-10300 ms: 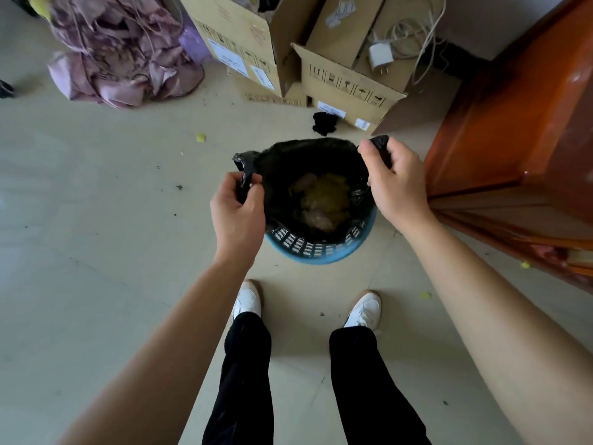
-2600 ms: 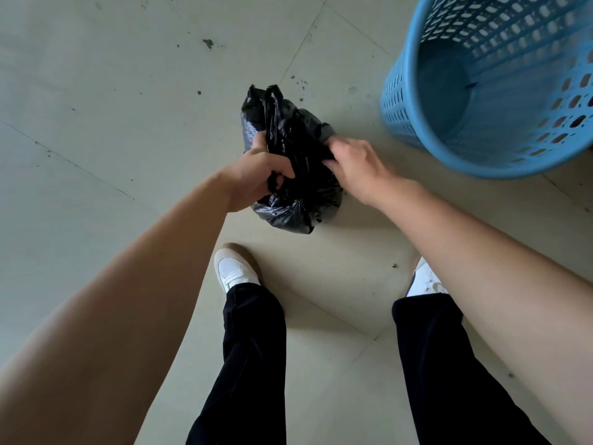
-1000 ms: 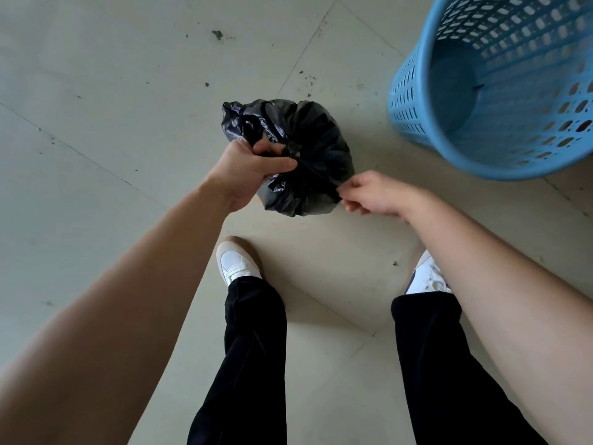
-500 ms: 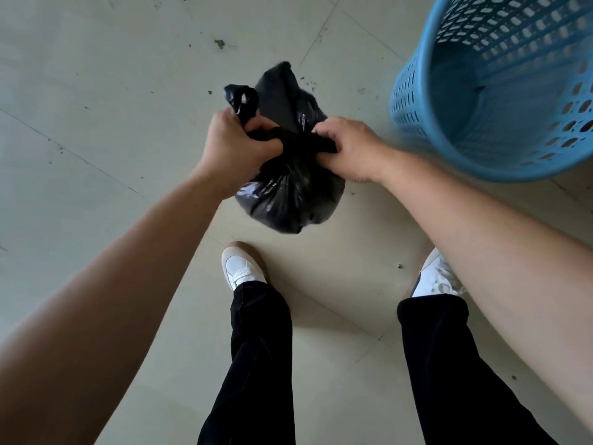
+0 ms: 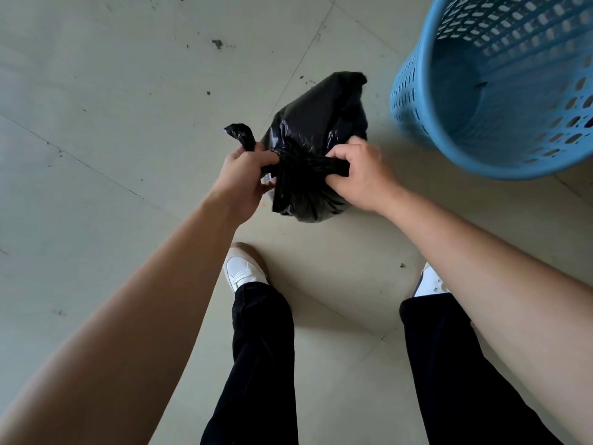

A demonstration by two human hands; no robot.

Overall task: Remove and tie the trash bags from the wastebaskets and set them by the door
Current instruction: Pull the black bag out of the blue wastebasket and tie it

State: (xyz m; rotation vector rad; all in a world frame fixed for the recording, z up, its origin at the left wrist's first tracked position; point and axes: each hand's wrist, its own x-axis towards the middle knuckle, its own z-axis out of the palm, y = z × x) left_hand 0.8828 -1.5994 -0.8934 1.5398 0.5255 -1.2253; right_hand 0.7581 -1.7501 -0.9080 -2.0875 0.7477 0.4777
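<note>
compared with 0.5 s ago, both hands have drawn slightly apart, stretching the twisted band of black plastic between them; 10.3 s ago the bag sat inside the wastebasket, and it is now out of it.

furthest left of the blue wastebasket [image 5: 414, 101] is pale tiled floor [image 5: 112, 91] with dark specks, the largest speck [image 5: 217, 44] well left of the wastebasket's rim. nearer the wastebasket, the left hand [image 5: 244, 175] has its fingers curled tight round 1 twisted end of the black trash bag [image 5: 314, 123], and a short tail [image 5: 240, 134] of plastic sticks up above the fist. between that hand and the wastebasket the bag's neck is cinched into a knot [image 5: 288, 162], with the bulging body below it and a loose flap above it leaning toward the wastebasket. whether the bag rests on the floor cannot be told. the right hand [image 5: 359, 175], just left of the wastebasket and below its rim, is closed round the other twisted end [image 5: 333, 167], thumb and fingers pinching it taut. the wastebasket itself, of perforated plastic, stands unlined at the frame's upper right, apart from the bag.

below the wastebasket in the frame are 2 white shoes, the left shoe [image 5: 240, 271] and the right shoe [image 5: 430, 282], under black trousers [image 5: 263, 348].
</note>
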